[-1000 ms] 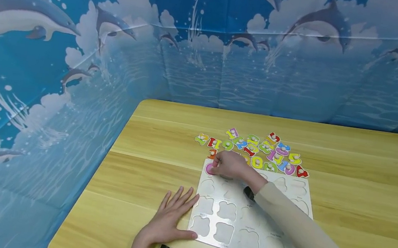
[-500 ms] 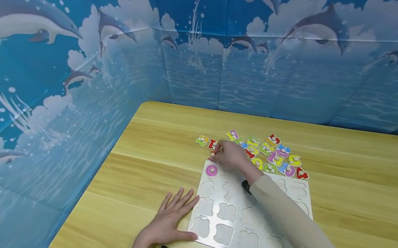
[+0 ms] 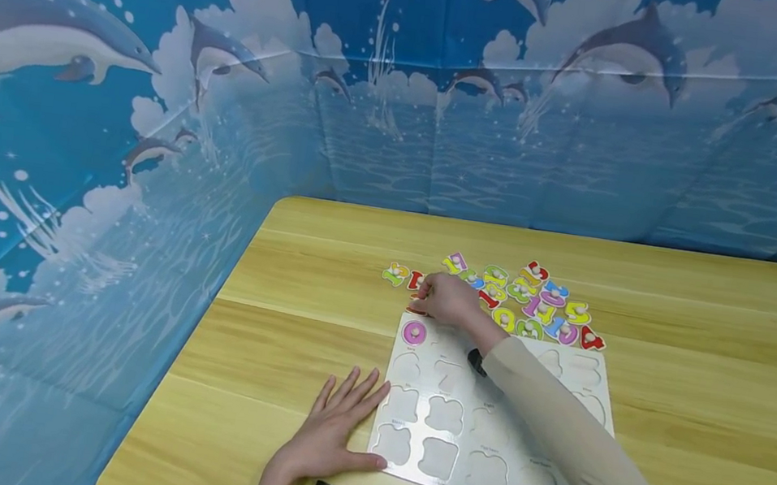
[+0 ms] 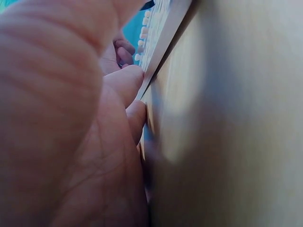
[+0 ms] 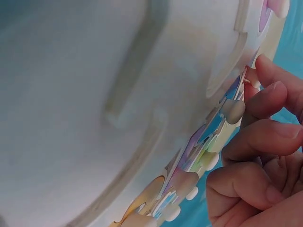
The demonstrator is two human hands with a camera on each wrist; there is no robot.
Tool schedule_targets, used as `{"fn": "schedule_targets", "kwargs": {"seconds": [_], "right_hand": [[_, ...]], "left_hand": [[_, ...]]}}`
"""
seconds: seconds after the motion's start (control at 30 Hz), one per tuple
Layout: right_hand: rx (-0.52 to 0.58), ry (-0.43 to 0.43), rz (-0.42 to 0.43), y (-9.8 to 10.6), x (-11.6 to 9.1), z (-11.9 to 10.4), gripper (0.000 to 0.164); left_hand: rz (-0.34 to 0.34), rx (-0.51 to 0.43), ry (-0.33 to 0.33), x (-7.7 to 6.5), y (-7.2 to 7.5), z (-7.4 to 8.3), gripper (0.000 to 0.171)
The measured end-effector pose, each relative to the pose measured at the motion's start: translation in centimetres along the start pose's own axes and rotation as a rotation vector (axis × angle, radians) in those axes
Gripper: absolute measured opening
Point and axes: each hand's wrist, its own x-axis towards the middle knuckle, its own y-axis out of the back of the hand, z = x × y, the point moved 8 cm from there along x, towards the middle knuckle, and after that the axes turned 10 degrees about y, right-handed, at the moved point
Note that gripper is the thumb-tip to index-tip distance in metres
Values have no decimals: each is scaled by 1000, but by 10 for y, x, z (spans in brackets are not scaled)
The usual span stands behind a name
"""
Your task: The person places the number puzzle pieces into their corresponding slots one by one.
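Observation:
A white number puzzle board (image 3: 421, 425) with cut-out slots lies on the table. Its top left slot holds a pink zero (image 3: 414, 334) with a small knob. My left hand (image 3: 330, 433) lies spread along the board's left side, its thumb at the lower left corner. Just past the top left edge, my right hand (image 3: 451, 298) pinches a red number piece (image 3: 415, 305), most of which the fingers hide. In the right wrist view, thumb and forefinger meet at a pale knob (image 5: 252, 78), while the other fingers curl in toward the palm.
Several colourful knobbed number pieces lie in a cluster behind the board, among them a red four (image 3: 592, 339) and a yellow five (image 3: 577, 312). The wooden table (image 3: 258, 340) ends at a blue dolphin-print backdrop (image 3: 386, 152).
My right hand has let go of the pink zero in its slot and moved up to the red number piece, which it now pinches. My left hand has stayed in place.

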Motion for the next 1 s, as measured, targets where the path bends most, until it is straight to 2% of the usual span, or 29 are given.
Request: {"fn": "schedule_targets", "kwargs": {"seconds": [0.3,0.57,0.77,1.0], "right_hand": [[7,2,-4,3,1,-4,20],[51,31,25,20,-8,-2,22],[76,50,-33,31,-27,3,21],[30,89,-106,25,-48,11,18]], "left_hand": [[0,7,6,2,0,-1,94],[1,3,4,1,-2,-2,95],[-3,4,6,1,-2,-2,95],[-8,10,16,1,-2,-3,95]]}}
